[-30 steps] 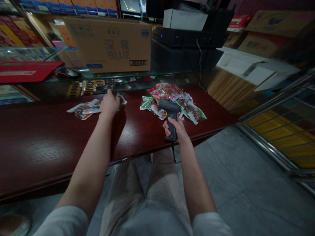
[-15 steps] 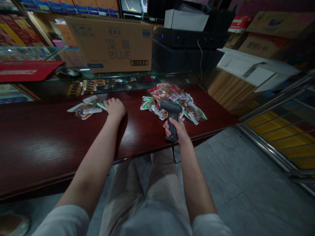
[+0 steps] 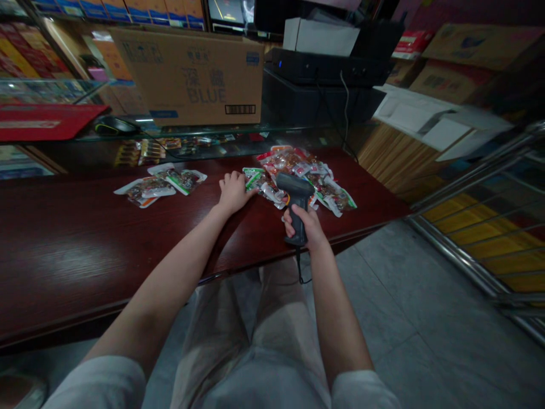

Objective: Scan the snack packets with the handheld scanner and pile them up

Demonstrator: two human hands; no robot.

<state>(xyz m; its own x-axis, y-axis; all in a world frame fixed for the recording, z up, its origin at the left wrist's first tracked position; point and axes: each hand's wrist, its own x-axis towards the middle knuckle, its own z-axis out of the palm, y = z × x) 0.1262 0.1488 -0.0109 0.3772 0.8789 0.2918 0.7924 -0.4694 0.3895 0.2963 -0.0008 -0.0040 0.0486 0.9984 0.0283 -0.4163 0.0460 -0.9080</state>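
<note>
My right hand (image 3: 304, 225) grips a dark barcode scanner (image 3: 297, 207) by its handle, with the cord hanging below. My left hand (image 3: 235, 192) is at the left edge of a heap of snack packets (image 3: 289, 159), its fingers apart and bent over the table. The thumb reaches toward a green-and-white packet (image 3: 255, 179) there; whether it touches cannot be made out. Left of that hand lies a smaller group of packets, among them a green-striped one (image 3: 186, 180) and an orange-edged one (image 3: 145, 192).
Behind the dark red table (image 3: 85, 238) runs a glass counter. It carries a cardboard box (image 3: 196, 79), a computer mouse (image 3: 114, 126), a red sheet (image 3: 46, 121) and black electronic units (image 3: 327, 67). A metal rack (image 3: 481, 255) stands at the right above the tiled floor.
My left hand has let go of the green-striped packet in the left group and moved right to the larger heap. My right hand and the scanner stay nearly still.
</note>
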